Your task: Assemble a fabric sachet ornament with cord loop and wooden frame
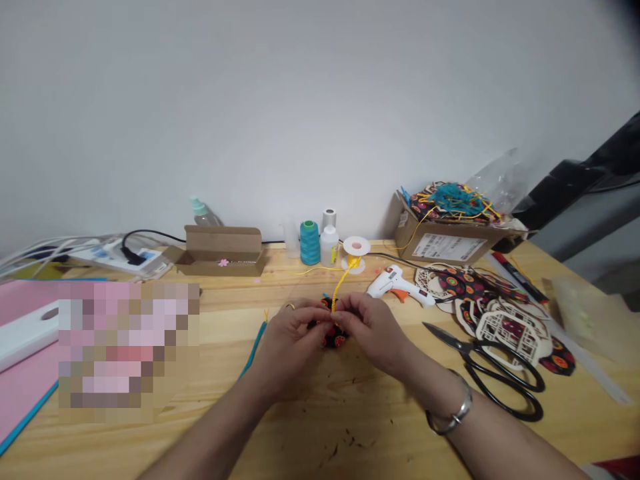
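Observation:
My left hand and my right hand meet at the middle of the table, fingertips pinched close together. Between and beneath them is a dark fabric piece with red and orange flower patterns, partly covered by the fingers. A yellow cord rises from the fingertips towards a white spool. My right thumb and forefinger close on this cord, while the left fingers grip at the fabric's upper edge. The exact hold is small and partly hidden. Beside my left hand lies a teal cord with a yellow end.
To the right lie black-handled scissors, a white glue gun and wooden cut-outs with fabric. Behind stand a teal thread cone, a white bottle, an open cardboard box and a filled carton.

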Motion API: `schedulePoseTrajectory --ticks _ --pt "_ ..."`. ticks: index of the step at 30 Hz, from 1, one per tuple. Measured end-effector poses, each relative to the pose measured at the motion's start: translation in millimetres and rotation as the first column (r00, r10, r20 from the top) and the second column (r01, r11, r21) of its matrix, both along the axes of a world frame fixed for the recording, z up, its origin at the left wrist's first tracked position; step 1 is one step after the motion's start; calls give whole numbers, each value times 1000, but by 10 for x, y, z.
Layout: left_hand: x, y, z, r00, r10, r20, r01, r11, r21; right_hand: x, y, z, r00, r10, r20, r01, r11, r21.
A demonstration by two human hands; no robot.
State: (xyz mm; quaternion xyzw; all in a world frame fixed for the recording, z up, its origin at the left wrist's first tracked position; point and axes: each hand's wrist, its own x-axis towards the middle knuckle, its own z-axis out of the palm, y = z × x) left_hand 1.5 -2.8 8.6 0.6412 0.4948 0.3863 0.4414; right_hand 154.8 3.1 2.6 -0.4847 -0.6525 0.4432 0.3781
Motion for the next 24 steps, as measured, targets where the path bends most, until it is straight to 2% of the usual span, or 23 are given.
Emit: schedulePoseTrajectory --ticks 2,4,6,8,12,15,20,24 --pt "6 -4 17 1000 16 4 -16 998 -53 -7 -15 6 1000 -10 24 9 1000 21" --pt "10 -14 27 999 23 31 -16 980 -197 -10 -26 14 999 -19 44 18 1000 22" --pt "7 -22 25 994 24 103 11 945 -328 -9 -28 21 999 -16 40 15 1000 5" --pt "-6 -21 13 980 19 199 63 917 -394 -4 -22 23 1000 2 13 -2 1000 -13" --pt "-45 -2 -26 956 2 293 124 902 -413 3 0 17 997 -4 -78 -1 998 -66" --pt "-62 6 -54 940 15 341 134 903 -409 -5 5 33 982 -14 -191 -15 989 -150" --pt "-60 0 -76 895 50 444 168 882 -440 -13 -11 90 920 -22 -391 -114 940 -321" --pt "-54 -14 -74 857 49 512 211 875 -435 2 -24 104 884 -19 -468 -183 905 -383"
